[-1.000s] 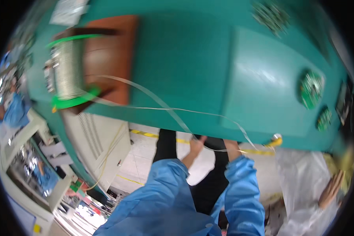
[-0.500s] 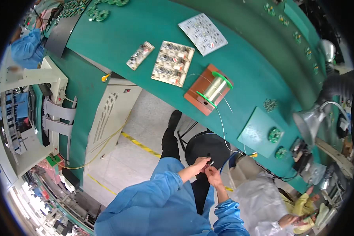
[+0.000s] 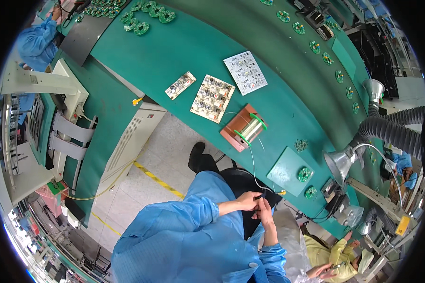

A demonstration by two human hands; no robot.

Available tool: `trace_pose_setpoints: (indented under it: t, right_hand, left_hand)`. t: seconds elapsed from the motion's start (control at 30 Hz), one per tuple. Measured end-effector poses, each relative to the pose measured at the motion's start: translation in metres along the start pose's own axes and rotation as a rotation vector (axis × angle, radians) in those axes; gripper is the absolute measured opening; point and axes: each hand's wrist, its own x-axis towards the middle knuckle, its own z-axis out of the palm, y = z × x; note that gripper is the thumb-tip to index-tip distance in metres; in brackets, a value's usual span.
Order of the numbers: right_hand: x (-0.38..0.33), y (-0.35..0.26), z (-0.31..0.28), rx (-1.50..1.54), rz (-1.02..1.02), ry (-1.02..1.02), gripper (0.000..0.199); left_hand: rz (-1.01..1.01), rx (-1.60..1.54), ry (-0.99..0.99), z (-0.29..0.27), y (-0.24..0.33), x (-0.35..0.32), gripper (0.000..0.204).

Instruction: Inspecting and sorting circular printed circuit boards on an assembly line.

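Note:
My left hand (image 3: 245,202) and my right hand (image 3: 266,214) meet above my lap, in front of the black stool (image 3: 233,177). Both sets of fingers are closed together in a pinch. A small dark bit shows between the fingertips, too little to name. Close beyond the hands, a thin white cord (image 3: 255,175) drops over the bench edge near a yellow clip (image 3: 282,192). On the bench stands a spool of solder wire (image 3: 251,129) with green flanges, on a brown block (image 3: 234,130); its loose wire end sticks out.
Two populated circuit boards (image 3: 212,98) (image 3: 180,85) and a pale grey board (image 3: 245,72) lie on the green bench (image 3: 174,42). A green plate (image 3: 286,173) holds a round green board (image 3: 304,174). Metal extraction hoods (image 3: 339,165) stand at right. Co-workers sit at far left and lower right.
My view has shifted, so the bench sits differently in the picture. My hands stay together, fingers closed, now slightly nearer the cord and yellow clip.

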Motion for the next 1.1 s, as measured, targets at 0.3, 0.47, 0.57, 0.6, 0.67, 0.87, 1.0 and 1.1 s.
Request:
trace_pose_setpoints:
  t: [0.3, 0.47, 0.57, 0.6, 0.67, 0.87, 1.0, 1.1]
  right_hand:
    - [0.202, 0.113, -0.055, 0.106, -0.33, 0.036, 0.03]
    - [0.256, 0.143, -0.089, 0.024, -0.429, -0.037, 0.026]
    - [0.212, 0.101, -0.076, 0.146, -0.523, -0.152, 0.017]
    - [0.203, 0.095, -0.076, 0.06, -0.677, -0.289, 0.015]
    - [0.181, 0.078, -0.075, 0.1, -0.682, -0.357, 0.014]
    - [0.201, 0.082, -0.088, -0.21, -0.802, -0.028, 0.018]
    - [0.204, 0.057, -0.087, -0.724, -0.821, 0.31, 0.025]
    - [0.223, 0.049, -0.076, -0.844, -1.041, 0.497, 0.025]
  left_hand:
    - [0.141, 0.432, 0.165, -0.007, -0.07, 0.103, 0.04]
    - [0.498, 0.178, 0.223, -0.009, -0.131, 0.153, 0.026]
    - [0.557, 0.396, 0.282, -0.007, -0.102, 0.142, 0.023]
    - [0.506, 0.431, 0.267, -0.005, -0.097, 0.137, 0.022]
    - [0.441, 0.49, 0.285, -0.006, -0.067, 0.113, 0.024]
    - [0.431, 0.591, 0.216, 0.003, -0.081, 0.139, 0.029]
    - [0.595, 0.543, 0.356, -0.009, -0.099, 0.18, 0.024]
    - [0.782, 0.622, 0.504, -0.022, -0.116, 0.199, 0.022]
